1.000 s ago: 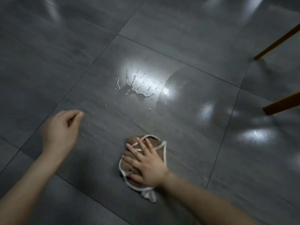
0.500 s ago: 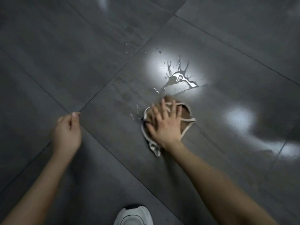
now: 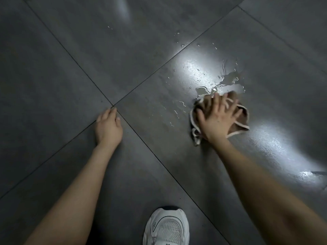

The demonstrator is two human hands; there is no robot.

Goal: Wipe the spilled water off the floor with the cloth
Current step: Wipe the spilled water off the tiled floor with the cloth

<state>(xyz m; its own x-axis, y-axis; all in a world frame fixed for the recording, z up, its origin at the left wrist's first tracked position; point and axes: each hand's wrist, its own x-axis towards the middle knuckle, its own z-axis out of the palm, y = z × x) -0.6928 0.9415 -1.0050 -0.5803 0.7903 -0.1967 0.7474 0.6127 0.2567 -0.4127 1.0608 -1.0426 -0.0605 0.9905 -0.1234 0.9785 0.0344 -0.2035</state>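
One cloth (image 3: 241, 119) at one puddle's (image 3: 230, 79) edge!
Two hands: right hand (image 3: 218, 119) spread flat, pressing the cloth; left hand (image 3: 108, 127) loosely curled, empty; one shoe (image 3: 166, 227).

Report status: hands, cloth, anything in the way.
Right hand flat on cloth, fingers spread, at near edge of puddle. Left hand loose, holding nothing. Most water not yet wiped. Nothing in the way.
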